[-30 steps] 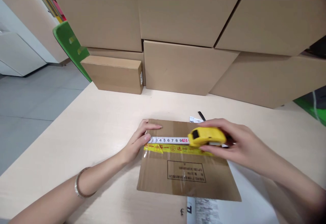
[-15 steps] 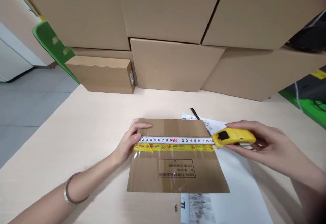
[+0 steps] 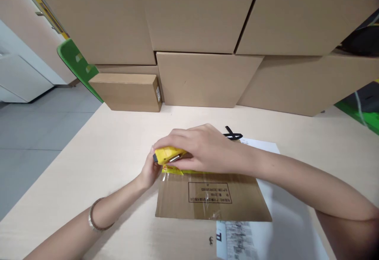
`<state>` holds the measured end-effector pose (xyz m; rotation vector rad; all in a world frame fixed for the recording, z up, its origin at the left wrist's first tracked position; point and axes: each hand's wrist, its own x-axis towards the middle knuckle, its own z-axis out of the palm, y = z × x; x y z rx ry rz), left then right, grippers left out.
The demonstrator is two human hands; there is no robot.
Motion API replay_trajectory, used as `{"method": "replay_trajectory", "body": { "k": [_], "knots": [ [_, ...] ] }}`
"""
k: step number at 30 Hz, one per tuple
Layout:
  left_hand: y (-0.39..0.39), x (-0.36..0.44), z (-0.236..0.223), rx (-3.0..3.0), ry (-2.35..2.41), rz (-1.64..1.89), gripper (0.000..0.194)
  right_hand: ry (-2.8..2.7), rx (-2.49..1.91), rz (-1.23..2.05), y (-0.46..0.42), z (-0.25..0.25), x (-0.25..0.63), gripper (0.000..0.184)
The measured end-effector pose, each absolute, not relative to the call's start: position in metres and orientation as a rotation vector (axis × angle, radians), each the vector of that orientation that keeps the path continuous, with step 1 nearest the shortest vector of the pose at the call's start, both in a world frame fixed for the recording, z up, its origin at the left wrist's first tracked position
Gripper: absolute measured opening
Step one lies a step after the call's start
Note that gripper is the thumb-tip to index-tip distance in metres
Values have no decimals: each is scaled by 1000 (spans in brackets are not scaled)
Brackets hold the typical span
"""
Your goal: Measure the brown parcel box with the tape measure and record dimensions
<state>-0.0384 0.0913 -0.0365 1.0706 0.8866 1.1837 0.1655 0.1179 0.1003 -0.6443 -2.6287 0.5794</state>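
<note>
A flat brown cardboard parcel point(image 3: 213, 202) with a yellow tape strip and a printed box lies on the pale table point(image 3: 112, 145). My right hand point(image 3: 201, 147) is closed around a yellow tape measure point(image 3: 167, 155) at the parcel's left edge, and no blade shows outside the case. My left hand point(image 3: 151, 169) rests against that same left edge, just below the tape measure; its fingers are mostly hidden behind it. A silver bracelet point(image 3: 96, 216) circles my left wrist.
Large cardboard boxes point(image 3: 207, 76) are stacked along the table's back, with a smaller box point(image 3: 127, 92) at the left. White papers point(image 3: 281, 228) lie under and to the right of the parcel. A black strap point(image 3: 232, 134) lies behind it. A green panel point(image 3: 77, 66) leans at the left.
The tape blade, which was drawn out across the parcel, has gone back into the case. My right hand has moved left with the tape measure to my left hand.
</note>
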Motion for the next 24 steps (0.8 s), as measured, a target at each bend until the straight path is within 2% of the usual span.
{"method": "replay_trajectory", "body": {
  "k": [4,7,8,11,14,17,19,22,24],
  "knots": [
    [93,-49,-5,1490,947,1124,65,-2492,-736,693,107,121,211,46],
    [74,-47,30,1932,1104,1002,36,-2467,-704,904,89,128,244,43],
    [64,-43,41,2070,1057,1000,31,-2478,-695,963,82,128,251,42],
    [36,-23,56,2376,805,854,52,-2535,-729,1104,66,122,257,47],
    [20,-7,52,2479,752,686,50,-2586,-727,1205,60,113,255,53],
    [19,-4,44,2477,743,701,38,-2682,-673,1159,62,107,253,55],
    [22,-7,41,2487,716,736,36,-2761,-696,1055,65,106,253,48],
    [26,-11,43,2566,649,726,42,-2839,-679,921,74,109,251,34],
    [28,-12,46,2638,608,654,47,-2850,-641,911,87,113,249,34]
  ]
}}
